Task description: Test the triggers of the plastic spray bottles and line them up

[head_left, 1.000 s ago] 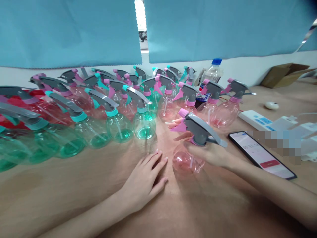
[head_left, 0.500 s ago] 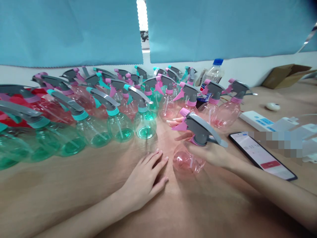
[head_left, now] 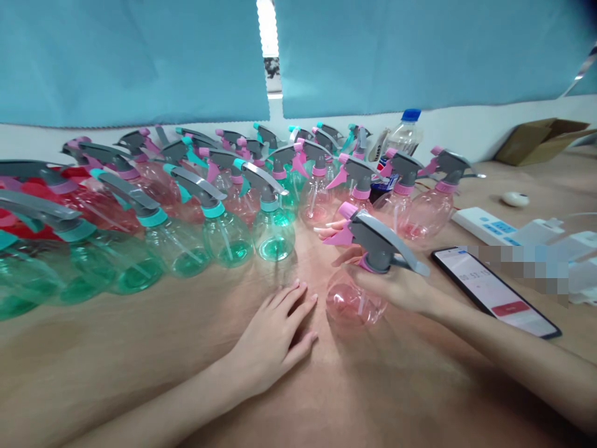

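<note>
A clear pink spray bottle with a grey and pink trigger head stands upright on the table. Around its neck is my right hand, thumb on the near side and fingers behind, reaching toward the pink trigger. Flat on the tabletop, left of this bottle, my left hand rests open with its fingers stretched out, touching no bottle. Beyond it stands a green spray bottle with a turquoise collar, nearest of the left group.
Several green spray bottles and pink ones crowd the back and left. At right lie a phone, a white power strip and a white mouse-like object. Behind are a blue-capped bottle and a cardboard box.
</note>
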Motion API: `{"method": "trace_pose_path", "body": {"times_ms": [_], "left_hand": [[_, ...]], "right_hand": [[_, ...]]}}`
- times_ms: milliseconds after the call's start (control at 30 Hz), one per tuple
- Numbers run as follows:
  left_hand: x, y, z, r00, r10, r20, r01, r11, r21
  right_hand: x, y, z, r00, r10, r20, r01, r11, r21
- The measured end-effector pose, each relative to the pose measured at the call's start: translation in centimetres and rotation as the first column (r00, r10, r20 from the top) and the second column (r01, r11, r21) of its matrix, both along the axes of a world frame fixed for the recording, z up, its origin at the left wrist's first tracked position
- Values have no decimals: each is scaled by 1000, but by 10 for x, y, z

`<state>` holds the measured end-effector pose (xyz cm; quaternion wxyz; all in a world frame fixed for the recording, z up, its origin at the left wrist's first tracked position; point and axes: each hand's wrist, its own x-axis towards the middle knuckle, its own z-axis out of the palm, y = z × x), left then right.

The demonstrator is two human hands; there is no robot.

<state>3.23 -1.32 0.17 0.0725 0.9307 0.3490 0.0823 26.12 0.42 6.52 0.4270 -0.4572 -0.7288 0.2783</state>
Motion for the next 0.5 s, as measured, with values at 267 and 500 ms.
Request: {"method": "trace_pose_path", "body": {"times_ms": [267,500], "left_hand": [[-1,-1,-1,1000,-5,1,5,1000,4],[-1,0,-1,1000,-1,-3,1,1000,6]], "right_hand": [[-1,1,2,999,34,-24,-34,999,28],[-1,0,3,995,81,-60,-83,996,-22]]}}
